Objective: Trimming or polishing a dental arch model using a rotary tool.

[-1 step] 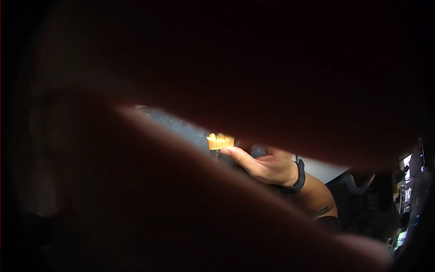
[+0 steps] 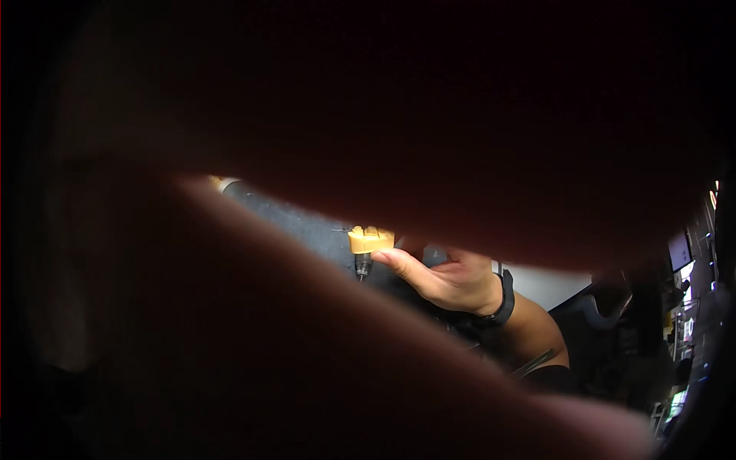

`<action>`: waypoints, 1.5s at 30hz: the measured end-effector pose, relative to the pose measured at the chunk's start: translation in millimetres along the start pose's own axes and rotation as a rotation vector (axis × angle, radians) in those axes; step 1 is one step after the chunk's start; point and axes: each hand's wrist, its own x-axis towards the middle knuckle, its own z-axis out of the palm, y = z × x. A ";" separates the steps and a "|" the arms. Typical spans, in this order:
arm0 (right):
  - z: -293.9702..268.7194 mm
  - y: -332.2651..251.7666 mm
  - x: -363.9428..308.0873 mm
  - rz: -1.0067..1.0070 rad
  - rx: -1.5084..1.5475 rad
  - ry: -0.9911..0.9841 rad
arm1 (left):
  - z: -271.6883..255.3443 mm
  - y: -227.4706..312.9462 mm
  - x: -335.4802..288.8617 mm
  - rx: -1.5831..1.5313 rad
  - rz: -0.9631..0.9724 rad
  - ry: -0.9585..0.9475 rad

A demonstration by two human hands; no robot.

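Two large, dark, blurred bands lie across most of the picture, very near the camera; the lower band point(image 2: 307, 330) looks like a finger, but whose hand it is I cannot tell. Through the slanted gap between them shows my right hand point(image 2: 456, 282), with a black band point(image 2: 506, 299) round its wrist. Its thumb presses on a yellow dental cast point(image 2: 371, 241) with tooth-like bumps along the top; the other fingers are mostly hidden. Just under the cast is a black, narrow-ended tool tip point(image 2: 363, 264). My left hand cannot be made out for certain.
A dark grey work surface point(image 2: 287, 222) lies beyond the cast. At the gap's upper left end, a small whitish and tan thing point(image 2: 223, 182) is partly covered. A pale surface point(image 2: 548, 285) shows behind my wrist, and a cluttered room with bright screens fills the right rim.
The gap between the blurred bands is wider. More of the black tool tip under the cast now shows, as does the whitish thing at upper left. My right hand has hardly moved.
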 end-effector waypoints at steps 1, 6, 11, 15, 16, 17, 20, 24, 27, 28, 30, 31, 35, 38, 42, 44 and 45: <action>-4.0 -4.7 1.6 0.003 -0.014 -0.004 | 0.2 0.5 0.1 -0.020 -0.022 -0.014; -9.8 -11.8 10.5 -0.059 -0.010 0.007 | -0.4 3.9 2.4 -0.093 -0.165 -0.039; -9.6 -11.2 11.0 0.042 -0.045 -0.033 | -1.9 7.6 5.4 -0.156 -0.315 -0.046; -12.5 -13.5 10.0 0.026 0.002 -0.008 | 3.3 5.8 6.8 -0.119 -0.306 -0.002; -14.6 -16.4 9.9 0.022 -0.002 -0.005 | 4.8 5.3 7.1 -0.095 -0.286 0.020; -17.4 -21.0 9.5 0.052 -0.016 -0.021 | 6.5 4.9 7.3 -0.070 -0.267 0.041; 3.6 2.4 2.5 0.085 0.050 -0.044 | 6.3 -2.5 0.7 -0.009 -0.206 0.185; -10.3 -15.9 8.5 0.002 0.013 0.004 | 12.1 -4.3 3.1 0.065 -0.145 0.240; -13.2 -17.3 9.5 0.059 -0.003 -0.021 | 15.4 -7.5 5.9 0.125 -0.103 0.321; -11.5 -14.8 9.7 0.055 0.002 -0.025 | 15.0 -9.7 5.2 0.141 -0.091 0.356; -7.3 -7.8 8.6 0.040 -0.029 -0.040 | 14.8 -13.2 5.2 0.177 -0.070 0.422; -3.1 -4.6 9.6 0.018 -0.064 -0.057 | 23.5 -16.0 22.8 0.198 -0.051 0.459; -6.8 -14.8 10.7 0.060 -0.083 -0.059 | 44.9 -20.6 44.9 0.289 0.002 0.584; -16.2 -8.4 8.7 0.029 -0.098 -0.059 | 33.6 -17.3 13.1 0.365 0.039 0.642; -13.6 -13.5 11.2 0.016 -0.088 -0.078 | 43.3 -19.5 -2.9 0.463 0.103 0.780; -14.3 -16.3 12.0 0.034 -0.098 -0.090 | 44.5 -23.2 -4.6 0.509 0.148 0.828; -13.0 -15.4 11.5 0.013 -0.114 -0.084 | 44.4 -25.1 -4.1 0.535 0.183 0.856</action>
